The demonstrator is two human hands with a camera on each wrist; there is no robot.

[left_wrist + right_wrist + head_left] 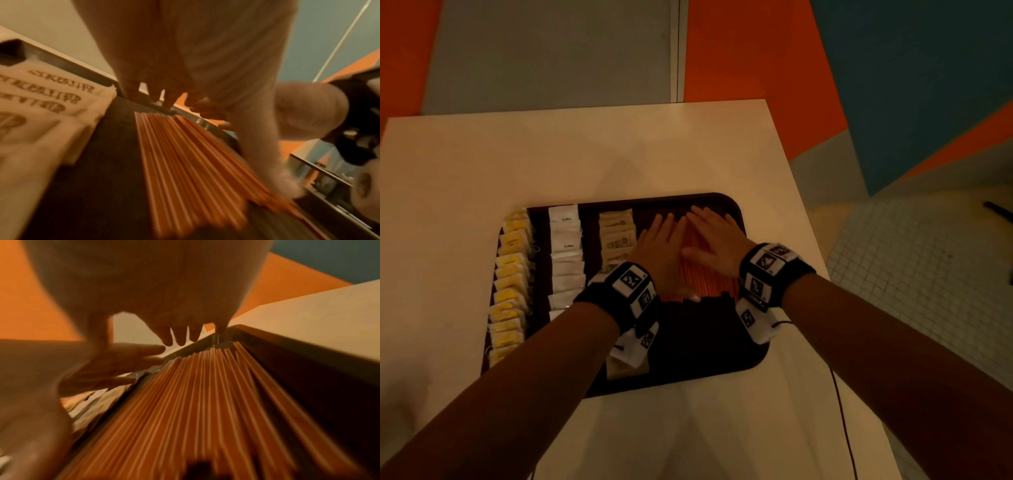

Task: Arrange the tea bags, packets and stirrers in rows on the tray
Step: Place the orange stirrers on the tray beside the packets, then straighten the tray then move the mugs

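A dark tray [722,353] lies on the white table [592,154]. It holds a column of yellow tea bags [510,281] at the left, white coffee packets [566,253] beside them, then beige packets [617,236]. Orange stirrers [705,281] [185,154] [195,402] lie side by side at the tray's right. My left hand [661,246] [185,48] and right hand [717,236] [154,288] both lie flat on the stirrers with straight fingers, the right hand's fingers crossing over the left's. Part of the beige column is hidden under my left wrist.
The table's right edge [801,212] runs close to the tray, with tiled floor [914,253] beyond it. A black cable [842,411] trails from my right wrist band over the near table. Bare tabletop stretches behind and left of the tray.
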